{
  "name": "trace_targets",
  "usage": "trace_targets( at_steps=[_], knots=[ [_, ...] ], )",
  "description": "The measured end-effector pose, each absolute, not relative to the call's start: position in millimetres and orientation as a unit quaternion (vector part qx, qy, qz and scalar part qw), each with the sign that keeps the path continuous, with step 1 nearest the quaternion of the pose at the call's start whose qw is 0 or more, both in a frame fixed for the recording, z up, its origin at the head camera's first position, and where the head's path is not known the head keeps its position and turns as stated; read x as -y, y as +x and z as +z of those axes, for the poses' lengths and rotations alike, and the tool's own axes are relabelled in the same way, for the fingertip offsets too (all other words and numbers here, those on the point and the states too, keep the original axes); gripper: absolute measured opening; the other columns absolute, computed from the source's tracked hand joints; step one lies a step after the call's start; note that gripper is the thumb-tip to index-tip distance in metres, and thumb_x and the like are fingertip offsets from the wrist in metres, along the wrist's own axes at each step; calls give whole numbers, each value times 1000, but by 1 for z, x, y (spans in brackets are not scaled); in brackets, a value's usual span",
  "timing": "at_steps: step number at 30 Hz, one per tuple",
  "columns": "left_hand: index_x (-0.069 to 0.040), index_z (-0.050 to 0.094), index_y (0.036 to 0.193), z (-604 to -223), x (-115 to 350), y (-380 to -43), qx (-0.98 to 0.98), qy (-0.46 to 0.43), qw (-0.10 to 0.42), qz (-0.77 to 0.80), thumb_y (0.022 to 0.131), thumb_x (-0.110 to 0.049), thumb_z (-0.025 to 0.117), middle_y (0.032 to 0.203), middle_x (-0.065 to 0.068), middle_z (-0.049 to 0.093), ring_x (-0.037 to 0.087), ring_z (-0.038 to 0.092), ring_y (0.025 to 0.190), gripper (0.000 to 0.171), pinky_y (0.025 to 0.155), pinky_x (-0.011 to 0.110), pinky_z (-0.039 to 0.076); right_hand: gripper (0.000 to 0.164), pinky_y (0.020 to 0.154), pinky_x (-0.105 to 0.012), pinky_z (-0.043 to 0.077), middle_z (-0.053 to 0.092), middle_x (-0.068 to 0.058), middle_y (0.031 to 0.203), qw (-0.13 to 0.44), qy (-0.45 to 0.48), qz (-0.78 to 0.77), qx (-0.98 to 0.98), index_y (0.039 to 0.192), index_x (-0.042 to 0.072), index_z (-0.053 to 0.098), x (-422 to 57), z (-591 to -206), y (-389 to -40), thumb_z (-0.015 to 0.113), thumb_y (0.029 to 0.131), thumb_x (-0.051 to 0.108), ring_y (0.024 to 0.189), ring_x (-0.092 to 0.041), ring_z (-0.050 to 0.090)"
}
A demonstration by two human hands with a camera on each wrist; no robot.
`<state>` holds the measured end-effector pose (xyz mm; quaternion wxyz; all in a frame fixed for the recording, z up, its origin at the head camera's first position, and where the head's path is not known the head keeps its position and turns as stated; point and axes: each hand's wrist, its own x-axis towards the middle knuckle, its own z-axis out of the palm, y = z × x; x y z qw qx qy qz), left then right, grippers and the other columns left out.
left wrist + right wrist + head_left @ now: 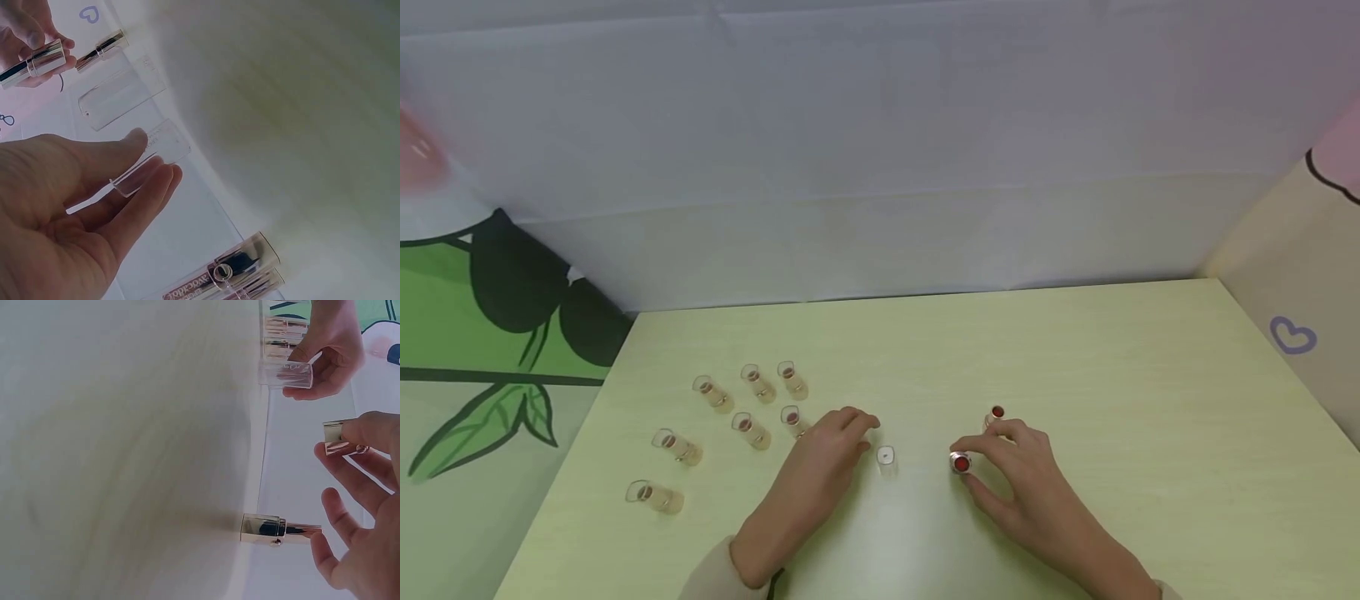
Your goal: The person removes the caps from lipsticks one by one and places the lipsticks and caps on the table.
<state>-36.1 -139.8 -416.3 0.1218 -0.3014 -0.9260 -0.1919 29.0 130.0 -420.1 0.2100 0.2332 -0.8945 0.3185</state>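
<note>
My left hand [831, 446] has its thumb and fingers around a small clear cap [156, 153]; that cap is hidden under the hand in the head view. A second clear cap [886, 458] stands on the table just right of the fingertips. With thumb and index finger, my right hand [1018, 479] pinches a shiny gold lipstick tube [335, 437], its red tip [962, 463] facing up. Another uncapped gold lipstick [265, 529] stands upright beside the right hand's outer fingers; whether they touch it I cannot tell.
Several lipsticks with clear caps, such as one lipstick [679, 447], stand in loose rows on the left of the pale table [1150, 375]. A white wall [880, 242] closes off the back, and a printed panel [482, 450] borders the left.
</note>
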Motion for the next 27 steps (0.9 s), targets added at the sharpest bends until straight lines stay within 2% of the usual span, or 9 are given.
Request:
trace_targets(
  at_steps=[6,16,20,27],
  knots=[
    [-12,73,107,-417,139,-37,929,-304,109,-183,84,-1,84,104,2,74,22,72,96,28,82,34,63,51,95,-46,41,67,21,106,202,224,319,898,114,31,71,-134,-421,26,89,75,2,115,-24,62],
    [-11,72,109,-419,137,-39,935,-302,90,-165,86,-2,82,106,3,73,23,71,98,27,79,36,63,54,95,-48,41,69,23,103,199,215,325,899,114,32,72,-137,-423,25,91,74,2,120,-26,65],
    [-10,72,111,-419,136,-39,936,-301,86,-161,87,-2,81,107,3,73,23,71,98,28,79,36,63,54,93,-51,45,69,23,102,195,218,327,899,114,32,72,-139,-424,25,91,74,2,119,-24,65],
    [-8,68,124,-416,138,-36,941,-287,86,-157,86,-9,84,113,7,73,25,71,102,42,86,38,63,54,94,-56,53,69,26,108,176,232,334,897,116,32,71,-145,-426,24,90,76,1,123,-25,67]
  ],
)
